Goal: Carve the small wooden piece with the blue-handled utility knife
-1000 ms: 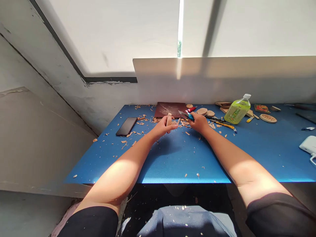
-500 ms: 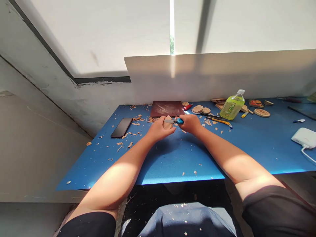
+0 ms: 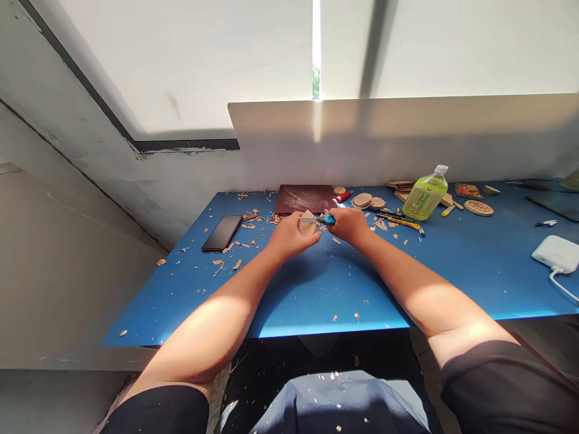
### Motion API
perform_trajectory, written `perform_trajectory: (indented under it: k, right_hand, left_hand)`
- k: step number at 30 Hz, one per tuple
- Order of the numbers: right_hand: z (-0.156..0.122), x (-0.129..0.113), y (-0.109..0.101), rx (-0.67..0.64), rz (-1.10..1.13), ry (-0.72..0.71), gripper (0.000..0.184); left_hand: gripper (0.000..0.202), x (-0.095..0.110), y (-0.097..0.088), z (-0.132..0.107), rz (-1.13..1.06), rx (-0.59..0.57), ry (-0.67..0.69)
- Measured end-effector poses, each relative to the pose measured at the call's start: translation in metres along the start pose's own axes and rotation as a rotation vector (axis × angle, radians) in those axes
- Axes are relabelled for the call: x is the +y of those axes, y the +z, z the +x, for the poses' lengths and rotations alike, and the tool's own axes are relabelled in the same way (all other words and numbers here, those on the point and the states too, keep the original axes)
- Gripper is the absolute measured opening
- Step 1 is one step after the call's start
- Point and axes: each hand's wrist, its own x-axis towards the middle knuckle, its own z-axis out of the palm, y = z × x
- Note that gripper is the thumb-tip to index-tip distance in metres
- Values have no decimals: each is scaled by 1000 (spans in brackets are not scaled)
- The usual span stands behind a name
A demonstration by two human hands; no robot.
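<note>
Held in my left hand [image 3: 290, 236] is a small pale block of wood [image 3: 308, 228], its lower side partly hidden by my fingers and thumb. My right hand [image 3: 349, 225] is closed around the blue handle of a utility knife [image 3: 329, 220]. The knife's blade points left and lies across the upper face of the wood. Both hands are close together above the blue table, just in front of a dark red-brown board [image 3: 306, 199]. Curled wood shavings [image 3: 253, 218] lie around the board and to its left.
A black phone [image 3: 222, 233] lies on the left. Round wood slices [image 3: 362, 200], a red tool [image 3: 344, 196], a yellow cutter [image 3: 404, 223] and a bottle of green drink [image 3: 425, 194] stand or lie to the right. A white device with a cable [image 3: 557, 253] sits at far right.
Almost nothing differs. The knife blade has tilted very slightly on the wood, and the whole view has shifted a little.
</note>
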Motion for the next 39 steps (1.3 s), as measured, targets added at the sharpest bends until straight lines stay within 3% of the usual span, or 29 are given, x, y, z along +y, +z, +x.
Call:
perform_trajectory:
  k: [3,7,11,17,21,31,39]
  right_hand:
    - [6,9,-5,21,-18,21,48]
    - [18,47,-10,5,-32,216,42]
    - [21,72,-7,62,-25,253,40]
    - [9,32,-1,42,24,31,38]
    - [3,12,-3,62,55,-36,46]
    - [2,9,-4,-7,41,-57,43]
    - [9,12,-8,2,-17,0,42]
  left_hand:
    - [51,3,-2,0,10,7,-16]
    - [52,3,-6,-1,16,5,35]
    - [55,0,-7,0,-6,38,17]
    - [57,-4,-5,3,-31,42,-38]
    - [60,-4,-5,2,-79,38,-21]
    - [54,-1,-7,-1,-79,-16,42]
    - [56,-4,2,9,-23,15,-79]
